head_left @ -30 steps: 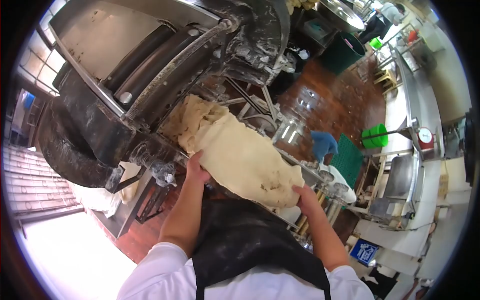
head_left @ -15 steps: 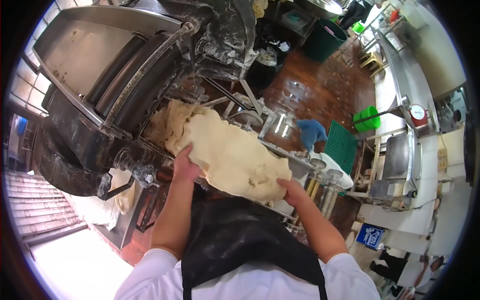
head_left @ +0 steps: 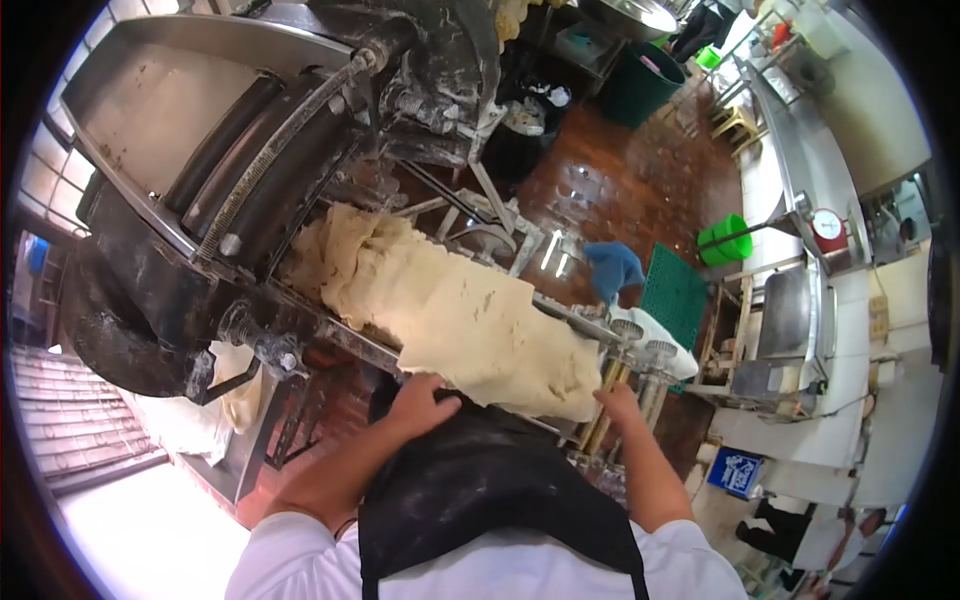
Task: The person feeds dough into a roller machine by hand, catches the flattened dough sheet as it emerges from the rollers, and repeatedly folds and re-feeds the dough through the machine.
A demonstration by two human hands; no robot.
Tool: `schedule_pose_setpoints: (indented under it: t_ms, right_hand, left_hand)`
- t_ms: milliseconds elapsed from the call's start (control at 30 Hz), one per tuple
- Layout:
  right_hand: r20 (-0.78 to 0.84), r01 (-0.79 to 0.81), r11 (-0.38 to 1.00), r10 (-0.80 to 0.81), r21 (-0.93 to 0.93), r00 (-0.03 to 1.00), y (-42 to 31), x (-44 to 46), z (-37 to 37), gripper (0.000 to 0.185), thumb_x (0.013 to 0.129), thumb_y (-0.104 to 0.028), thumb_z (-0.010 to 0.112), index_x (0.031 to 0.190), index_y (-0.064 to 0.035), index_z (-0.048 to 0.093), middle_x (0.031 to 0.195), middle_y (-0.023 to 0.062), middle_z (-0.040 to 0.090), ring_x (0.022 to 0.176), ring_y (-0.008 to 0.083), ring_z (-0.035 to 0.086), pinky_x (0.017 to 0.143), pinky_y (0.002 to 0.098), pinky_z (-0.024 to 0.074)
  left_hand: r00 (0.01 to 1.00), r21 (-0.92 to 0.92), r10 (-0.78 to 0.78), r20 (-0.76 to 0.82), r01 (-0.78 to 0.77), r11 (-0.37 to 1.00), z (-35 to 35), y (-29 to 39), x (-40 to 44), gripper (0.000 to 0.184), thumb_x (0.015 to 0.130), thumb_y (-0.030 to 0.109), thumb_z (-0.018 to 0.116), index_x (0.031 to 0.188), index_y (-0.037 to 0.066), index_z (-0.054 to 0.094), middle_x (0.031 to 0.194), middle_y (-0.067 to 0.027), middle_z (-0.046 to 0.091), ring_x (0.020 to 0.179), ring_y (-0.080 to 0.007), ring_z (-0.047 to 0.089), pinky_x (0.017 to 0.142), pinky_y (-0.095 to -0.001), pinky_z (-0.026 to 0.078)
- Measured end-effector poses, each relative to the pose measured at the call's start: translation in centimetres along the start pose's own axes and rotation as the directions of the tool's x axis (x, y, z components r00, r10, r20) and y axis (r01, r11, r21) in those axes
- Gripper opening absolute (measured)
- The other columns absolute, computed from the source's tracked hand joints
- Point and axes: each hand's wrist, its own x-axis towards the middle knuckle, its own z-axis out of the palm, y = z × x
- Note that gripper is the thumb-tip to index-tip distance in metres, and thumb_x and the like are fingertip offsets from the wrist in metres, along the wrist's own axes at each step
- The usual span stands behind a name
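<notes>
A thick, folded sheet of pale dough point(head_left: 480, 320) lies lengthwise below the rollers of a dough sheeter point(head_left: 230, 150). Its left end is crumpled and layered, while the right part is flatter with a few torn spots. My left hand point(head_left: 420, 403) is at the dough's near edge, close to my apron, thumb spread from the fingers and nothing visibly gripped. At the right end, my right hand point(head_left: 618, 403) pinches the corner of the dough; some of its fingers are hidden.
Brass-coloured rollers and gears point(head_left: 610, 380) sit at the machine's right end. Beyond are a blue cloth point(head_left: 614, 268), a green crate point(head_left: 672, 300), a dark green bin point(head_left: 640, 85) and a bright green bucket point(head_left: 725, 240). A scale point(head_left: 827, 228) stands at right. Another person point(head_left: 835, 540) is at lower right.
My left hand has come off the dough's left part and moved right and toward my body. The dough has spread out flatter to the right, and my right hand has moved slightly right with its end.
</notes>
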Motion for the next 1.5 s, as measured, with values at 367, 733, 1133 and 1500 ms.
schedule_pose_setpoints:
  t_ms: [367,733,1133,1500]
  right_hand:
    - [0.015,0.396,0.914,-0.399,0.092,0.917,-15.7,-1.5,8.8,0.049,0.078,-0.041,0.073,0.098,0.0021,0.061,0.084,0.0128,0.066,0.074,0.0226,0.064,0.069,0.0326,0.0506]
    - [0.178,0.266,0.864,-0.369,0.427,0.912,-17.0,-0.2,9.8,0.041,0.072,-0.025,0.079,0.097,-0.0007,0.056,0.085,0.0077,0.061,0.078,0.0147,0.058,0.068,0.0286,0.0487]
    - [-0.009,0.638,0.747,-0.648,0.186,0.762,-24.2,-5.4,1.3,0.054,0.077,-0.048,0.071,0.099,0.0013,0.062,0.089,0.0138,0.066,0.081,0.0245,0.064,0.075,0.0345,0.0505]
    - [0.741,0.829,0.229,-0.373,-0.509,0.558,-26.4,-5.0,14.4,0.047,0.063,-0.039,0.075,0.093,-0.0026,0.07,0.094,0.0182,0.068,0.088,0.0304,0.067,0.075,0.0413,0.0531]
  left_hand:
    - [0.397,-0.594,-0.655,0.644,0.798,-0.101,-0.8,-10.2,2.2,0.077,0.079,0.072,0.05,0.113,0.003,0.056,0.114,-0.0105,0.062,0.11,-0.0278,0.056,0.096,-0.0463,0.036]
    - [0.581,-0.951,-0.776,0.246,-0.011,-0.31,-3.2,-2.2,4.6,0.023,0.089,0.013,0.061,0.108,0.004,0.054,0.102,-0.0124,0.064,0.094,-0.0258,0.064,0.083,-0.0353,0.053]
    - [0.855,-0.019,0.507,0.107,-0.508,0.861,0.9,11.0,4.4,0.011,0.081,0.012,0.064,0.091,0.008,0.061,0.082,-0.0093,0.061,0.077,-0.03,0.06,0.069,-0.0411,0.048]
    - [0.842,-0.041,0.418,0.341,-0.431,0.902,3.2,7.2,4.0,0.027,0.081,0.013,0.059,0.107,0.005,0.063,0.11,-0.0166,0.063,0.098,-0.0309,0.061,0.087,-0.0374,0.049]
